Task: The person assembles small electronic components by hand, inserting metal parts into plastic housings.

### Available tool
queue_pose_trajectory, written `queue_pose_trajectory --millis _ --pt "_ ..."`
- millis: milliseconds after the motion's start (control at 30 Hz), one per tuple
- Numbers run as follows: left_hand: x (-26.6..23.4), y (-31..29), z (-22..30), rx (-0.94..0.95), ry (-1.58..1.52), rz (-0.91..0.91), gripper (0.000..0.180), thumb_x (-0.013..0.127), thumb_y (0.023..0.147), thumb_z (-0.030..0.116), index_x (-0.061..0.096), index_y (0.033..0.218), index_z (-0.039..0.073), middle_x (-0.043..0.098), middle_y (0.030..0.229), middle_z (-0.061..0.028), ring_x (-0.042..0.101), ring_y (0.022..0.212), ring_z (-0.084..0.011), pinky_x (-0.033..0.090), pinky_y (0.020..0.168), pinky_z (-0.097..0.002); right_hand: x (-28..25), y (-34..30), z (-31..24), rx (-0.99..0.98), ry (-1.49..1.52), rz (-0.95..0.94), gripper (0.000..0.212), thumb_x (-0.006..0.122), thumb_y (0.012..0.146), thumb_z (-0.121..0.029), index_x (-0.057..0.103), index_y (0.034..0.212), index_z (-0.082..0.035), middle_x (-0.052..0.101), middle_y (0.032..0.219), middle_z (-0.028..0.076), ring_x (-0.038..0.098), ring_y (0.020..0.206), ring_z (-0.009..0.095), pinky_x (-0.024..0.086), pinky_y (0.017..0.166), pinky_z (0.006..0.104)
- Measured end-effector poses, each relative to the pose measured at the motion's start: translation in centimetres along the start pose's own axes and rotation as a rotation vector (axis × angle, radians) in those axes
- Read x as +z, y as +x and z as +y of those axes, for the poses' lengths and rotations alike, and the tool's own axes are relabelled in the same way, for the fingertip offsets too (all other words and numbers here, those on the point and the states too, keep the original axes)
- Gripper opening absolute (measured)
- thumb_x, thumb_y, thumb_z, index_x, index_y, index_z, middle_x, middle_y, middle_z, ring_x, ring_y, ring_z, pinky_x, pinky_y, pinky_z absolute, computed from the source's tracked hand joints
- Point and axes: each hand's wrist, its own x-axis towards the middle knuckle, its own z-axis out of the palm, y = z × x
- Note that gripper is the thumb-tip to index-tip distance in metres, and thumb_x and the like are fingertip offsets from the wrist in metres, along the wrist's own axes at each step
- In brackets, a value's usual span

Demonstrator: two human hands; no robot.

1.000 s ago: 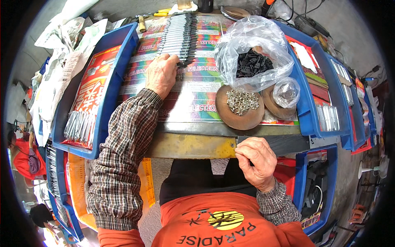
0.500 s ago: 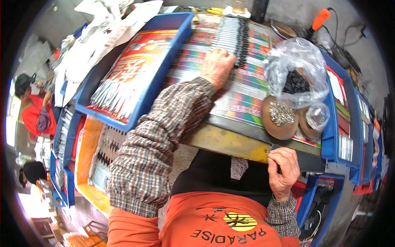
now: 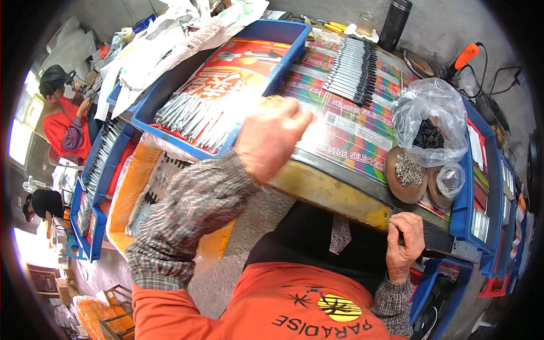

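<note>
My left hand [image 3: 271,136] is in the air by the right wall of a blue tray [image 3: 290,56], fingers curled and blurred; whether anything is in them cannot be made out. Slim silver rods [image 3: 195,120] lie bunched at the tray's near end on red printed paper. On the colourful printed board [image 3: 351,139], a neat row of slim silver pen-like pieces [image 3: 351,68] with black ends lies at the back. My right hand [image 3: 405,243] is closed at the table's front edge [image 3: 334,195], its fingers curled inward; what they hold, if anything, is hidden.
At the right stand a brown bowl of small metal parts [image 3: 409,170] and a clear plastic bag [image 3: 422,96] with black pieces. Further right are blue trays [image 3: 462,209]. An orange-handled tool [image 3: 467,56] and a black bottle [image 3: 395,25] stand behind. Another person [image 3: 65,124] sits far left.
My left hand has left the row of pen-like pieces and come toward me and left, beside the blue tray. My right hand stays at the table edge. The view has shifted slightly.
</note>
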Motion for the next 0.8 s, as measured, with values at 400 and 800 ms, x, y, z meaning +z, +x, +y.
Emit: queue_pose_trajectory --millis 400,800 --pt "-2.2 -5.3 -13.7 -0.319 0.037 -0.535 0.026 0.07 0.072 0.007 0.066 0.098 0.005 0.067 0.091 -0.0178 0.064 0.092 -0.0355 0.05 0.081 -0.0439 0.2 0.1 -0.1 -0.001 -0.014 -0.002 0.013 0.067 0.075 0.004 0.063 0.086 -0.002 0.063 0.086 0.011 0.06 0.083 0.029 0.048 0.078 0.038" --pt "-2.0 -4.4 -13.5 -0.375 0.068 -0.687 0.022 0.064 0.076 0.006 0.062 0.098 0.007 0.066 0.089 -0.0181 0.064 0.089 -0.0359 0.05 0.079 -0.0435 -0.8 0.0 -0.6 0.029 0.071 -0.029 0.014 0.067 0.074 0.006 0.063 0.085 -0.001 0.063 0.084 0.011 0.061 0.081 0.028 0.048 0.077 0.0371"
